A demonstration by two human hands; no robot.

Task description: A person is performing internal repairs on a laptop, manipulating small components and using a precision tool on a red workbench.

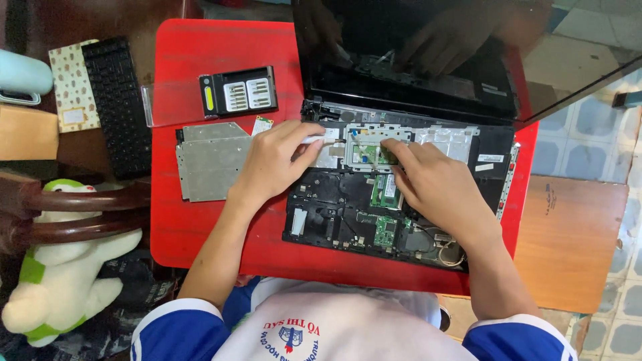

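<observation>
- The person is working on an opened laptop (374,200) lying on a red table (200,53), with the keyboard deck off and the boards showing.
- The left hand (271,164) is resting at the laptop's left upper edge, its fingers curled and pinching a small pale strip, seemingly a flat ribbon cable (321,138); the pinch is closed on that strip.
- The right hand (438,190) is lying over the laptop's middle, its fingertips pressing down on a small green circuit board (366,154) set in the silvery frame; whether it is gripping anything or only pressing I cannot tell, as the fingertips are hiding the contact.
- As a judgement, doing this step well is calling for a light pull along the strip's own line, not sideways, while the other hand is steadying the board so nothing is flexing.
- Fingers are best kept on the board's edges rather than on its parts, and any latch should be eased rather than forced.
- The laptop is looking dark and stripped: a black tray, green boards near its lower middle, looped wires at its lower right, and a glossy black screen (414,53) standing open behind it and mirroring the hands.
- Left of the laptop a grey metal plate (210,160) is lying flat, and beyond that plate a black screwdriver bit case (239,91) is sitting.
- Farther left of the laptop, off the table, a black keyboard (120,107) is lying.
</observation>
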